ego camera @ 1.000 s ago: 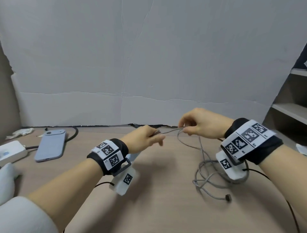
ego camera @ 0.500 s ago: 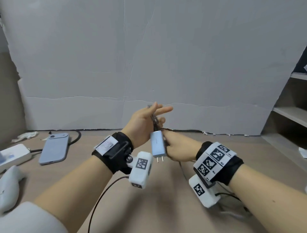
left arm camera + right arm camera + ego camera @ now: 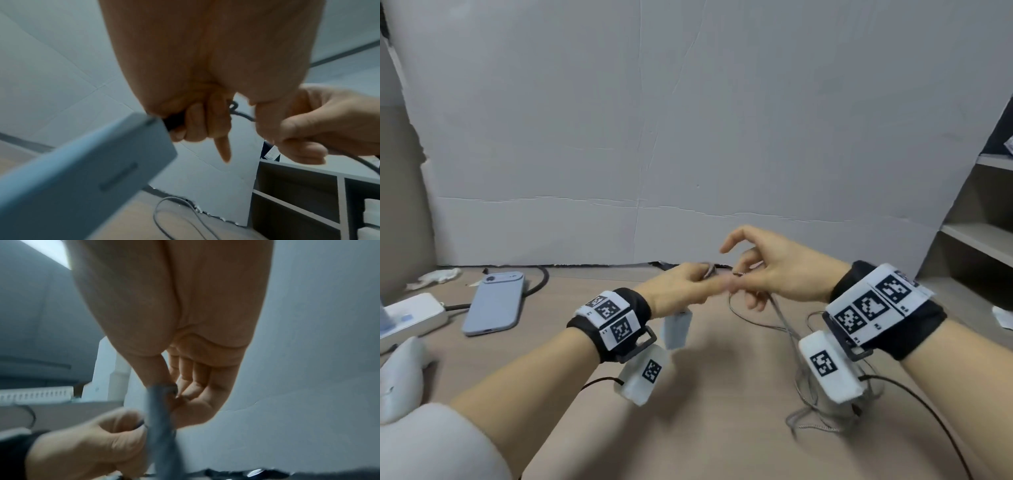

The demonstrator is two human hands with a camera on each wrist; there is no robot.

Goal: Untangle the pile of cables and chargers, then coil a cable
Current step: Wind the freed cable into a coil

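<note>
Over the worktop (image 3: 688, 428) your left hand (image 3: 674, 291) grips the charger (image 3: 676, 329) plug while your right hand (image 3: 774, 270) pinches the cable (image 3: 784, 325).

Item count on the desk (image 3: 705, 428): one grey cable (image 3: 784, 325), one light-blue charger (image 3: 677, 327), one phone (image 3: 494, 303) near the left edge, one white power strip (image 3: 410, 317) at the left edge. Two hands: left hand (image 3: 678, 289), right hand (image 3: 784, 270). Two wristbands, one per wrist.
</note>
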